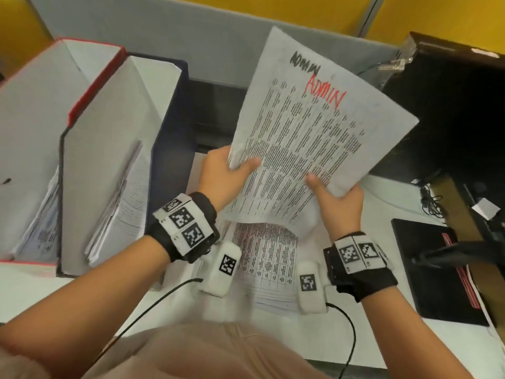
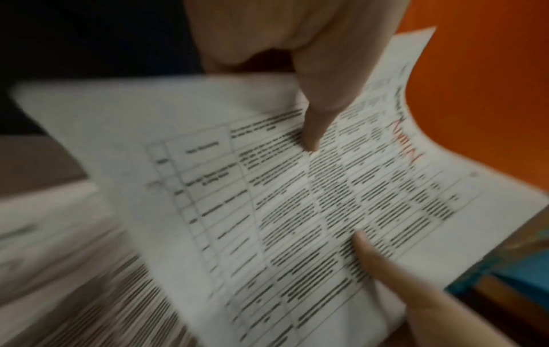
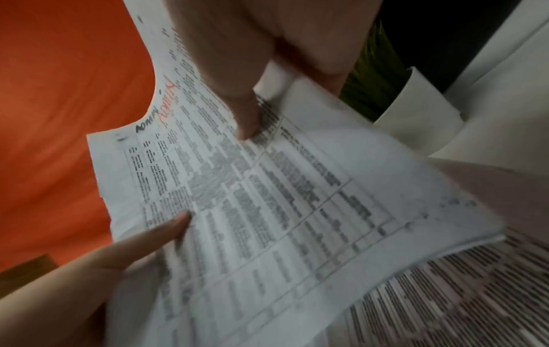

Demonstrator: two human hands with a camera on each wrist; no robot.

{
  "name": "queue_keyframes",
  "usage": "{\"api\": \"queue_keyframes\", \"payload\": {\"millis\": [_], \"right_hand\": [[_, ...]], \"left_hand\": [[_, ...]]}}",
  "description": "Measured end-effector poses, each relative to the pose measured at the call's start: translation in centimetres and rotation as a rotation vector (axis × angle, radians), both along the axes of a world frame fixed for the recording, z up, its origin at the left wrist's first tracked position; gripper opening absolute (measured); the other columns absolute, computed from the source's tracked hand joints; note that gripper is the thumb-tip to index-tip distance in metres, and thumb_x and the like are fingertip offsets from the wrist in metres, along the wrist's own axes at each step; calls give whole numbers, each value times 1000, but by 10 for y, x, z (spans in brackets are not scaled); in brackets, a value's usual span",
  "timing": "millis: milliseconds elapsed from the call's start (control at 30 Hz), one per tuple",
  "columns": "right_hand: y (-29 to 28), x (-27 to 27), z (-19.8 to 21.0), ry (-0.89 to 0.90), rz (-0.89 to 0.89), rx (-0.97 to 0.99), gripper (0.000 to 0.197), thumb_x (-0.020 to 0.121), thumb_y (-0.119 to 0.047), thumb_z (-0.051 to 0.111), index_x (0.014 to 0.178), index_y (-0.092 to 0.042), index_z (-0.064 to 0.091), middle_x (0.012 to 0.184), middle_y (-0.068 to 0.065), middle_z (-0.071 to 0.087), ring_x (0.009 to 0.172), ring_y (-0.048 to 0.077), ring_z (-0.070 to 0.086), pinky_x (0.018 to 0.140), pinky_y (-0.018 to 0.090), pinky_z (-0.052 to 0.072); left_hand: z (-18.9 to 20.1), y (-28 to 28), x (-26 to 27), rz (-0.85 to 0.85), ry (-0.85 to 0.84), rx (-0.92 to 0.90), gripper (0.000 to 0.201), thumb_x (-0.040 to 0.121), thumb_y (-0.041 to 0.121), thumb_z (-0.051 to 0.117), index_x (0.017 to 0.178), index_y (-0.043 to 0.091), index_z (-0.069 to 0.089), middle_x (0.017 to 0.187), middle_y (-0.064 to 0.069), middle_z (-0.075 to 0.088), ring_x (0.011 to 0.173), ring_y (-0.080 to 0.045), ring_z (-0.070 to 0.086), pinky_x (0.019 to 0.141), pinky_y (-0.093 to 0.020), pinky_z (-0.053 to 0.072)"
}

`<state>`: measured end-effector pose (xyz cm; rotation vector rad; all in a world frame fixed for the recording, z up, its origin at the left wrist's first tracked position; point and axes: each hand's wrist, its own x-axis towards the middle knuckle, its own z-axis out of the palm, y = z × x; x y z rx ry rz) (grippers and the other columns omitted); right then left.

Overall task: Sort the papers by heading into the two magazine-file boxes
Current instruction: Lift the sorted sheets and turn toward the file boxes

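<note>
I hold a printed sheet (image 1: 308,127) up over the desk; it is headed "ADMIN" in black and again in red. My left hand (image 1: 226,173) pinches its lower left edge, thumb (image 2: 315,117) on the print. My right hand (image 1: 338,198) pinches the lower right edge, thumb (image 3: 243,112) on top. More than one sheet may be in the grip; I cannot tell. Below it a stack of printed papers (image 1: 267,258) lies on the white table. At the left stand a red-edged magazine-file box (image 1: 95,77) and a navy one (image 1: 172,138), each holding papers.
A black case or monitor (image 1: 442,110) fills the far right. A black notebook with red trim (image 1: 437,269) lies at the table's right, with tangled cables (image 1: 431,201) behind it. A grey partition (image 1: 191,31) backs the desk. Black wires trail from my wrists.
</note>
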<state>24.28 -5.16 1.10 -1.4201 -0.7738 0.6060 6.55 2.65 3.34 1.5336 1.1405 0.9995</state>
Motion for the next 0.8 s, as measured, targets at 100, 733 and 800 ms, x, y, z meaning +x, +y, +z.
{"api": "queue_keyframes", "payload": {"millis": [100, 733, 800], "right_hand": [[0, 4, 1, -61, 84, 17, 23, 83, -13, 67, 98, -27, 58, 102, -2, 66, 96, 9, 65, 83, 24, 54], [-39, 35, -125, -440, 54, -660, 61, 69, -18, 81, 123, -10, 53, 114, 23, 56, 97, 35, 57, 91, 45, 47], [-39, 33, -129, -462, 49, -692, 66, 68, -18, 81, 126, -9, 51, 115, 24, 55, 98, 36, 56, 92, 46, 47]], "left_hand": [[37, 7, -24, 19, 23, 75, 22, 84, 17, 67, 106, 12, 68, 104, -1, 70, 91, -4, 66, 81, -23, 54], [55, 34, -179, 399, 775, -267, 55, 75, 32, 75, 119, 5, 55, 108, -12, 57, 87, -21, 46, 73, -31, 36], [38, 34, -171, 332, 856, -233, 65, 76, 29, 75, 128, 1, 46, 120, -19, 55, 94, -26, 50, 76, -33, 39]]}}
